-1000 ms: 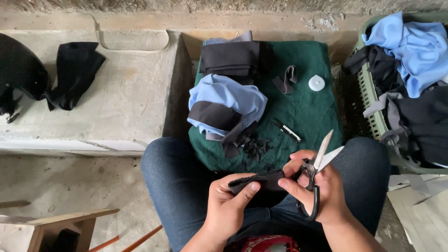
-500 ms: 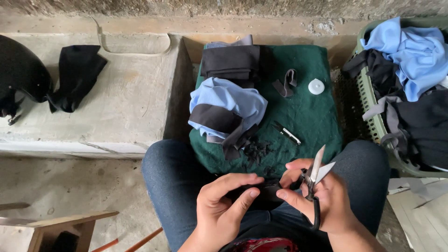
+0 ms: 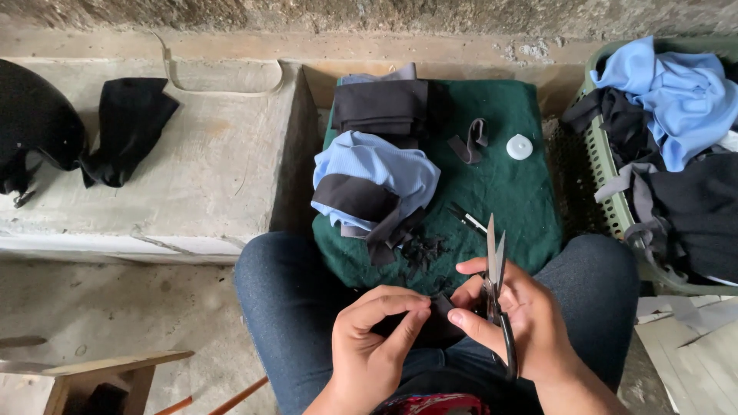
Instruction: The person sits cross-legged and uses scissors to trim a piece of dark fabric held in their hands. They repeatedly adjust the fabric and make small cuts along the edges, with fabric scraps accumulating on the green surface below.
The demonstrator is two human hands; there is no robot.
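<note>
A: What's the person wearing?
B: Dark blue denim jeans [image 3: 307,307], both legs covered, light creasing at the knees.
A: Sleeves?
B: None showing. Left hand [image 3: 373,342] and right hand [image 3: 519,323] are bare, forearms bare to the frame edge. No gloves, rings or watch.
A: Top?
B: Only a sliver of red patterned fabric [image 3: 434,405] at the bottom edge.

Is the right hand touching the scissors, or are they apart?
Touching. The head view shows the right hand wrapped around the scissors: the dark handle runs down through the palm, and the blades stick up above the fingers.
</note>
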